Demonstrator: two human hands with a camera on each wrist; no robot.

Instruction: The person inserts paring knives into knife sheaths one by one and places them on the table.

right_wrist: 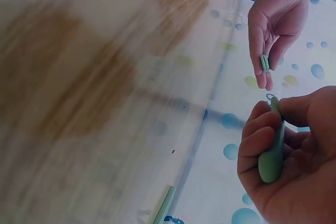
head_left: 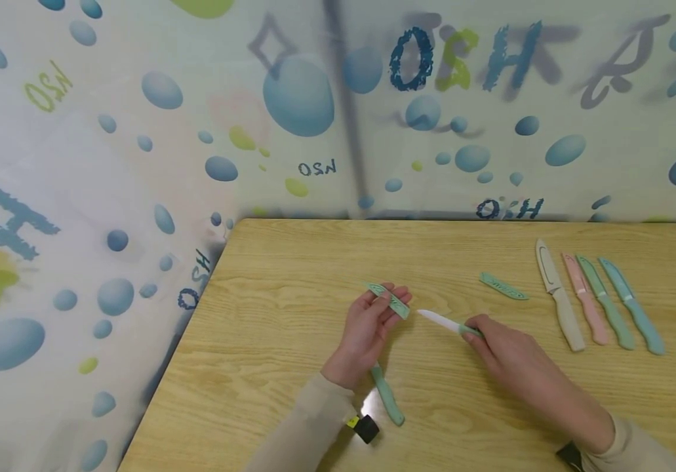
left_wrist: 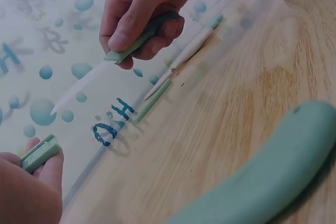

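My left hand (head_left: 364, 334) pinches a green patterned knife sheath (head_left: 397, 305) between thumb and fingers. In the left wrist view, the open end of the sheath (left_wrist: 43, 153) faces the knife. My right hand (head_left: 515, 360) grips the green handle (right_wrist: 272, 156) of a small knife with a white blade (head_left: 439, 319). The bare blade points left, its tip a short gap from the sheath. Another green-handled knife (head_left: 387, 396) lies on the table, partly hidden by the left wrist. A second green sheath (head_left: 503, 286) lies beyond the right hand.
On the right of the wooden table (head_left: 267, 282) lie several sheathed knives in a row: a larger beige one (head_left: 563, 314), a pink one (head_left: 588, 308), a green one (head_left: 609, 308) and a blue one (head_left: 635, 311). A patterned curtain (head_left: 373, 151) hangs behind the table.
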